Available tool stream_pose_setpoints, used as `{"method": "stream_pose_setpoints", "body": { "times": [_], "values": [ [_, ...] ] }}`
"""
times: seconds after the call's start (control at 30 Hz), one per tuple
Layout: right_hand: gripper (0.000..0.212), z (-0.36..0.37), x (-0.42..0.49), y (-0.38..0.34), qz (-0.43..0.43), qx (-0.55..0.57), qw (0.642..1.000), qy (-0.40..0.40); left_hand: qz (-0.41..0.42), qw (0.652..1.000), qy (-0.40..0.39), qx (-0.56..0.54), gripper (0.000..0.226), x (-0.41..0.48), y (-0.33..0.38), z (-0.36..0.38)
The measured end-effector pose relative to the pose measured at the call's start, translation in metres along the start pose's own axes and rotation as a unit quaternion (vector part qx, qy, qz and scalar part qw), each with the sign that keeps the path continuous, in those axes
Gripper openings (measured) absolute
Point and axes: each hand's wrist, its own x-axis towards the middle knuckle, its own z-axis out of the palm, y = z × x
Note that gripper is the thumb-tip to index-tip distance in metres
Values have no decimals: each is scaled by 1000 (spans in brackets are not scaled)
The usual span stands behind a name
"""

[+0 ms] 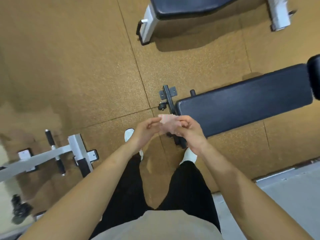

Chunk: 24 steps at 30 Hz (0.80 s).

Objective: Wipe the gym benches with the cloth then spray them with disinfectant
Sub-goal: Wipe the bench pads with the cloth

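Sitting just beyond pinched cloth [167, 124]: black bench [242, 103]

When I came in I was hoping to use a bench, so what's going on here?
A person stands at the end of the nearer black bench, pinching a small pale pink cloth between the left hand and the right hand. The cloth is held in the air, not on the pad. A second bench stands farther off. No spray bottle is in view.
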Motion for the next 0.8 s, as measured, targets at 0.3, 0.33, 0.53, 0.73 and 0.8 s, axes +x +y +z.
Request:
{"method": "stream_pose_setpoints", "body": {
  "times": [0.3, 0.33, 0.53, 0.73, 0.8],
  "values": [
    [11, 71, -7, -148, -120, -102, 981, -115, 163, 959, -54, 224, 53, -2, 108, -100],
    [9, 70, -2, -162, -134, -101, 979, -114, 153, 965, -54, 207, 35, -1, 124, -104],
    [26, 50, 55, -229, -140, -50, 987, -67, 163, 968, -22, 190, 37, 34, 205, -136],
    [22, 24, 136, -275, -120, -174, 976, -47, 134, 954, -29, 265, 15, 105, 271, -172],
    [20, 17, 158, -293, -100, -209, 972, -38, 131, 958, -22, 255, 12, 127, 295, -176]
  ]
}}
